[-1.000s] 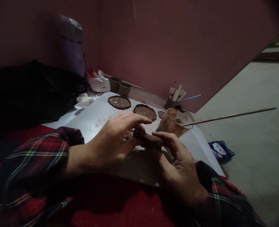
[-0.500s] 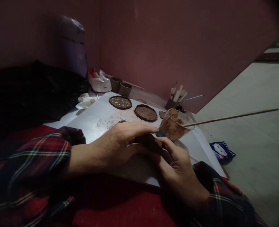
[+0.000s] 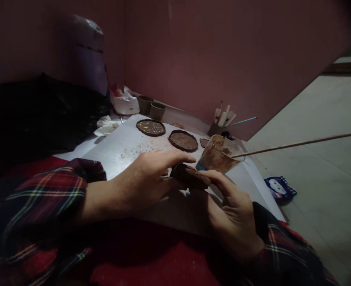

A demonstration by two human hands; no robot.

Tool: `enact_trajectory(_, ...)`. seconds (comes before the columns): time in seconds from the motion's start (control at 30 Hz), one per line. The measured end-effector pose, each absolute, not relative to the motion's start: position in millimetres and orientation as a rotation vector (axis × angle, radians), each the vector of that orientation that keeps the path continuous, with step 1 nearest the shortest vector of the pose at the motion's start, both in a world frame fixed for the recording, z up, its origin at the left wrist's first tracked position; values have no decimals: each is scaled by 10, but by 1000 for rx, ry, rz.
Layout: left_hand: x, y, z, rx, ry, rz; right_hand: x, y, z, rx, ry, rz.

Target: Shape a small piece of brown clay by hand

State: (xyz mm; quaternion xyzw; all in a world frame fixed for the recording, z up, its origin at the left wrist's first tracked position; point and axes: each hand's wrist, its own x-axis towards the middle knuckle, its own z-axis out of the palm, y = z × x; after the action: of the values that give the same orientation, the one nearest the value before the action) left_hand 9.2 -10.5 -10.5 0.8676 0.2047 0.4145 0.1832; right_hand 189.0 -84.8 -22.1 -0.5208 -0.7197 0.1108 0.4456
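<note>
A dark brown lump of clay [image 3: 189,176] sits between my two hands above a white sheet [image 3: 124,145]. My left hand [image 3: 142,184] lies over its left side, fingers stretched forward and thumb pressed against the lump. My right hand [image 3: 232,210] holds it from the right with fingertips pinched on its edge. Just beyond the hands stands a clear plastic cup [image 3: 217,157] smeared with brown slip, a long thin stick [image 3: 294,145] leaning out of it to the right.
Two flat round clay discs [image 3: 151,127] [image 3: 183,140] lie on the sheet farther back, with two small cups [image 3: 151,108], a holder of tools [image 3: 221,121], a white bag [image 3: 123,103] and a black bag [image 3: 41,115]. A blue packet [image 3: 279,188] lies on the floor.
Both hands shifted slightly on the clay lump, turning and pressing it; the left fingers moved a little forward over it. The cup and stick stayed in place.
</note>
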Motion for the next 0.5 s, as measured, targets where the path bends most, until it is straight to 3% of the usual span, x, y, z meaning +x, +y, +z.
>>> enact_trajectory(0.17, 82, -54, -114, 2454, 602, 857, 1910, -826, -229, -1362, -1839, 384)
enact_trajectory(0.5, 77, -47, -120, 2514, 631, 810, 1908, -812, -220, -1365, -1865, 400)
